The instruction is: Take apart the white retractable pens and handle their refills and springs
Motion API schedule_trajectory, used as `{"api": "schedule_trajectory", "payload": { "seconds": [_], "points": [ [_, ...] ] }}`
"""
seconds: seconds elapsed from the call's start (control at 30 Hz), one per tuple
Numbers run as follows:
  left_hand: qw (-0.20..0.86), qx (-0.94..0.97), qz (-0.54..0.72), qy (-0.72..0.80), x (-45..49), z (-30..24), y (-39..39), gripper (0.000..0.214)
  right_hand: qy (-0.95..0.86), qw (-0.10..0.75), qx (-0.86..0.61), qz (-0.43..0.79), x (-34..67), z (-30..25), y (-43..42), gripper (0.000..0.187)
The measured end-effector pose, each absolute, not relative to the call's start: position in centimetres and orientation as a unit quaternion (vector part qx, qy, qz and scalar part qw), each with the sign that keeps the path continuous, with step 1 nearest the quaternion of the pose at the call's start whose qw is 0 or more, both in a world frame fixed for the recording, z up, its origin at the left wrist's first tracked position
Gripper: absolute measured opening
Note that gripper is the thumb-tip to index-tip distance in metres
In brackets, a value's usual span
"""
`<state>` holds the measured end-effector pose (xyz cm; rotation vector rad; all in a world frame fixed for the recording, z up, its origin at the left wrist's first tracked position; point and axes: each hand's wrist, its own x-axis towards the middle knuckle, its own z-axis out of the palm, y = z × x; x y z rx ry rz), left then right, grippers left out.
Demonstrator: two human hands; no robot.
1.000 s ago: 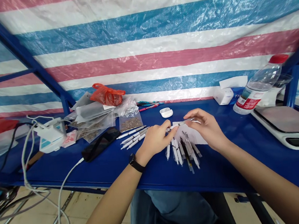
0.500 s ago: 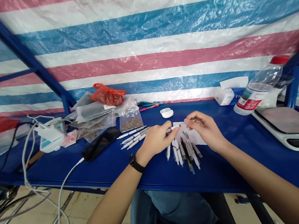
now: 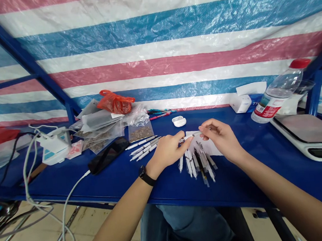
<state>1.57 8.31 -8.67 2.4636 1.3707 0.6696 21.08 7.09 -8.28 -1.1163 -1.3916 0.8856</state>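
1. Right hand [image 3: 223, 139] pinches slim white plastic pen [image 3: 196, 134] between thumb and fingertips, pen pointing toward left hand.
2. Left hand [image 3: 167, 149], fingers together, just beside pen's end; cannot tell if gripping.
3. Loose white pens [image 3: 198, 165] below both hands, beside white paper sheet [image 3: 207, 148].
4. Red-labelled clear plastic bottle [image 3: 267, 110] right of right hand; writing unreadable.

Striped tarpaulin wall [image 3: 154, 59], blue steel frame [image 3: 25, 62], probably tiled floor [image 3: 88, 227]

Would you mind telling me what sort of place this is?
Probably a makeshift workbench for small assembly: loose pens lie on a blue table, with a digital scale, under a striped tarpaulin.
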Motion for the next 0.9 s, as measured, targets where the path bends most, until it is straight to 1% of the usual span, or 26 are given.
{"api": "schedule_trajectory", "payload": {
  "seconds": [0.2,0.33,0.43,0.57,0.67,0.77,0.9],
  "points": [
    [0.125,0.845,0.228,0.467,1.57,-8.65,8.32,0.039,-0.582,0.558,-0.461,0.37,21.05,-8.6,7.27,0.023],
    [0.123,0.845,0.231,0.466,1.58,-8.73,8.39,0.04,-0.58,0.558,-0.461,0.374,21.09,-8.7,7.29,0.017],
    [0.124,0.846,0.232,0.464,1.59,-8.72,8.36,0.041,-0.582,0.554,-0.466,0.371,21.08,-8.59,7.26,0.019],
    [0.125,0.847,0.236,0.46,1.61,-8.72,8.33,0.041,-0.564,0.536,-0.492,0.39,21.12,-8.42,7.28,0.037],
    [0.118,0.848,0.235,0.46,1.62,-8.75,8.38,0.04,-0.566,0.531,-0.488,0.4,21.14,-8.44,7.31,0.043],
    [0.117,0.848,0.233,0.462,1.61,-8.77,8.43,0.04,-0.571,0.544,-0.477,0.388,21.08,-8.56,7.32,0.04],
    [0.119,0.848,0.23,0.462,1.62,-8.76,8.43,0.04,-0.567,0.554,-0.48,0.376,20.97,-8.67,7.3,0.027]
  ]
}}
